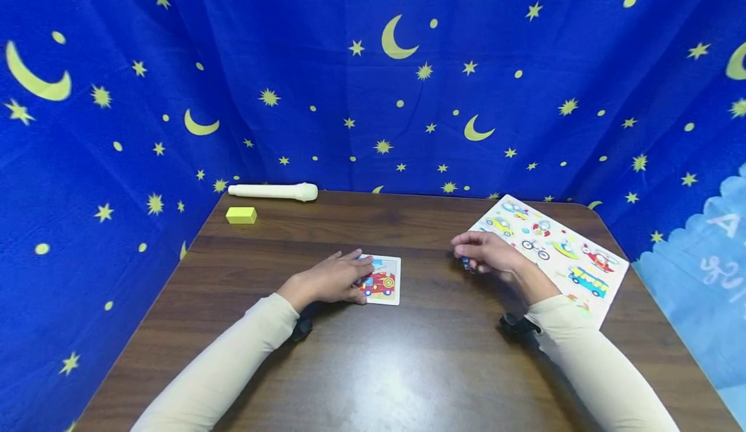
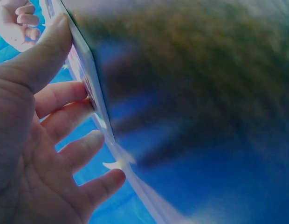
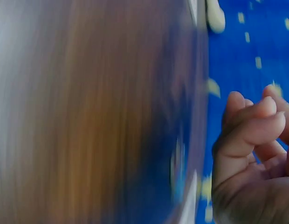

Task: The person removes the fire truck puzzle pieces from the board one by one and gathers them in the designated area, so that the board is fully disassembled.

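A small card (image 1: 392,270) with a white border and a red fire truck picture lies on the table. My left hand (image 1: 332,280) rests over its left part, fingers spread and fairly straight. In the left wrist view the thumb (image 2: 58,39) lies at the card's edge (image 2: 95,88), and the other fingertips are along it. My right hand (image 1: 492,254) is at the left side of a white picture board (image 1: 559,270), fingers curled. Beneath its fingertips shows a small blue piece (image 1: 466,262), mostly hidden. In the right wrist view the curled fingers (image 3: 251,133) hide what they hold.
A white microphone-shaped stick (image 1: 274,191) lies along the table's back left edge, with a yellow block (image 1: 241,216) in front of it. A blue curtain (image 1: 326,82) with moons and stars hangs close behind the brown table (image 1: 373,367).
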`<state>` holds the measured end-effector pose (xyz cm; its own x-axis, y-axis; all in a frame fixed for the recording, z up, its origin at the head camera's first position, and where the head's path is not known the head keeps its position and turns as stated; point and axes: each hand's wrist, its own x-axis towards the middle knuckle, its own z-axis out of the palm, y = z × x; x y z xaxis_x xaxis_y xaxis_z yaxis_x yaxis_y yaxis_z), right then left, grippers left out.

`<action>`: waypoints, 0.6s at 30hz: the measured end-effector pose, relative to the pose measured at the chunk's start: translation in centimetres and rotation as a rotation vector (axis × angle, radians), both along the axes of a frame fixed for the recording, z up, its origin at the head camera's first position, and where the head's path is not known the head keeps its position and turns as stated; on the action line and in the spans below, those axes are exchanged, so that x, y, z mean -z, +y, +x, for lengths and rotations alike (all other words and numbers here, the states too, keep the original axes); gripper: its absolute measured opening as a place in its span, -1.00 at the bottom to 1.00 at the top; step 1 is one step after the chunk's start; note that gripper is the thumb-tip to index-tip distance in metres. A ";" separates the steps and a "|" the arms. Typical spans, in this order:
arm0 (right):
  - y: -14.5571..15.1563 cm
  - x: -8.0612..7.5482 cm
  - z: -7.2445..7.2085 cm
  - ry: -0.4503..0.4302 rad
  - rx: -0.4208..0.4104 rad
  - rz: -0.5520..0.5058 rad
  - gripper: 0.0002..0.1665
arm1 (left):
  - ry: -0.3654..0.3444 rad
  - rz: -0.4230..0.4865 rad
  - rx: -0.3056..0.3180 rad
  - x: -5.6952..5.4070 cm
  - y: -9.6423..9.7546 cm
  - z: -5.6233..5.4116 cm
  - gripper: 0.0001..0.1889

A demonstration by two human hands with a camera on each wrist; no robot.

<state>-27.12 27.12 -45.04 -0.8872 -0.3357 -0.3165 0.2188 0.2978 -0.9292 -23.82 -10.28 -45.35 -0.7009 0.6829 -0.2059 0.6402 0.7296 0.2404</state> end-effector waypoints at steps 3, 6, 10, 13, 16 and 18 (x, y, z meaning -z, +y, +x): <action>-3.6 0.5 0.5 -0.089 -0.090 -0.086 -0.45 | -0.003 0.001 -0.003 0.0 0.1 0.0 -0.19; -7.2 0.8 1.2 -0.136 -0.158 -0.094 -0.47 | -0.005 -0.001 -0.005 0.1 0.1 0.0 -0.19; -10.7 0.9 2.1 -0.133 -0.194 -0.044 -0.55 | -0.010 0.001 -0.004 0.2 0.2 -0.1 -0.20; -12.0 0.9 2.4 -0.115 -0.176 0.000 -0.60 | -0.015 -0.003 -0.006 0.1 0.2 0.0 -0.19; -12.6 1.1 2.2 -0.116 -0.128 0.006 -0.61 | -0.025 -0.002 -0.014 -0.1 0.2 0.0 -0.19; -13.1 1.2 1.9 -0.129 -0.087 -0.010 -0.61 | -0.030 0.001 -0.018 -0.2 0.2 0.0 -0.20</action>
